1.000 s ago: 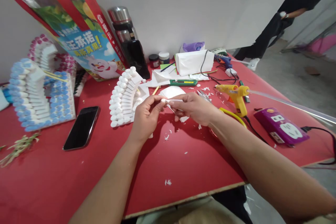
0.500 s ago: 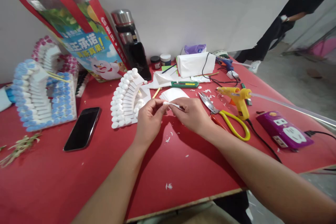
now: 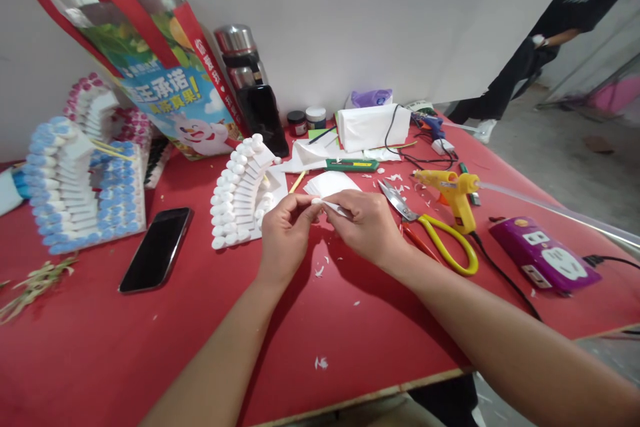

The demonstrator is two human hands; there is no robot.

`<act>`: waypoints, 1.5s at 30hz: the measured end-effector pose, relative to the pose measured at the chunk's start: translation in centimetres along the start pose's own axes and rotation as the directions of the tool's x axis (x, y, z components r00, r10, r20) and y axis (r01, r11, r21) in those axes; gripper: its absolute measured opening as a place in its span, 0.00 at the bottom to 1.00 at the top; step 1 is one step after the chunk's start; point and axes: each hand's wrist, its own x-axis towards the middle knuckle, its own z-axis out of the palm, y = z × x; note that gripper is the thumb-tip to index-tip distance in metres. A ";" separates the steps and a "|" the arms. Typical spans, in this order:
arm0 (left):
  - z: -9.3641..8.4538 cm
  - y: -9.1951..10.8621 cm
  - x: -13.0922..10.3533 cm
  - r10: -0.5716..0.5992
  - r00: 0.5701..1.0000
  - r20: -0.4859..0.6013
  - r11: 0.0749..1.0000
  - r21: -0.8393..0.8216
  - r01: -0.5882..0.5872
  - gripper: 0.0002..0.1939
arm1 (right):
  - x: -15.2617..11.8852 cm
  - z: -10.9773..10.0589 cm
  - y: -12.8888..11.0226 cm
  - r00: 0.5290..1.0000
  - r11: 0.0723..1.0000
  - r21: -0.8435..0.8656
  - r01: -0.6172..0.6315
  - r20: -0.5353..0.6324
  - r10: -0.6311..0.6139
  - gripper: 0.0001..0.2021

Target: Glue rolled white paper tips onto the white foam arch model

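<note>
My left hand [image 3: 286, 232] and my right hand [image 3: 369, 225] meet over the red table, both closed in a pinch. Between their fingertips is a small white piece [image 3: 338, 209], flat like folded paper, with a rounded white end at the left fingers. The right fingers cover part of it. Just behind the hands lies a stack of white paper [image 3: 332, 181]. Left of my left hand stands a fan-shaped white model [image 3: 243, 195] edged with rows of white rounded tips. Scissors with yellow and red handles [image 3: 449, 245] lie right of my right hand.
A yellow glue gun [image 3: 457, 193] and a purple power strip [image 3: 545, 250] sit at right, with cords. A green cutter [image 3: 351, 165] lies behind the paper. At left are a phone [image 3: 157, 249], a blue-and-white model [image 3: 63, 187] and a shopping bag [image 3: 183, 97]. A person stands beyond.
Both hands stay together at nearly the same spot, pinching the white piece. The right fingers have shifted slightly around it. The camera view has moved a little.
</note>
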 end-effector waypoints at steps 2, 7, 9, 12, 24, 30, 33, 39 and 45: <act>-0.2 0.1 0.0 -0.006 1.000 -0.006 1.000 0.000 0.006 0.06 | 0.1 -0.2 -0.1 0.998 0.998 0.034 -0.047 0.030 0.046 0.10; -0.4 0.4 0.0 -0.026 1.000 -0.012 1.000 -0.002 0.026 0.04 | 0.4 -0.7 0.0 0.987 0.990 0.081 -0.112 0.120 0.102 0.10; -0.5 0.4 -0.1 -0.035 0.999 -0.009 0.999 -0.001 0.035 0.03 | 0.5 -0.8 0.2 0.982 0.989 0.095 -0.111 0.165 0.094 0.10; -0.6 0.5 -0.1 -0.049 0.999 -0.010 0.999 0.008 0.049 0.02 | 0.6 -1.2 0.5 0.964 0.981 0.155 -0.118 0.254 0.075 0.10; -0.7 1.1 0.0 -0.130 0.977 0.170 0.984 -0.097 0.148 0.10 | 0.8 -1.6 0.6 0.920 0.925 0.287 -0.248 0.369 0.132 0.15; -0.7 1.0 0.1 -0.082 0.965 0.251 0.993 -0.064 0.101 0.11 | 1.1 -1.7 0.9 0.904 0.889 0.296 -0.349 0.357 0.236 0.13; -0.7 0.7 0.1 -0.077 0.968 0.240 0.996 -0.027 0.087 0.11 | 1.2 -1.8 1.0 0.887 0.878 0.270 -0.395 0.361 0.289 0.14; -0.6 0.6 0.0 -0.083 0.972 0.221 0.997 0.025 0.079 0.10 | 1.0 -1.8 0.7 0.945 0.980 0.045 -0.192 0.277 0.173 0.14; -0.7 0.6 0.3 -0.028 0.977 0.212 0.996 0.090 0.009 0.09 | 1.7 -2.2 0.7 0.801 0.679 0.452 -0.578 0.472 0.368 0.27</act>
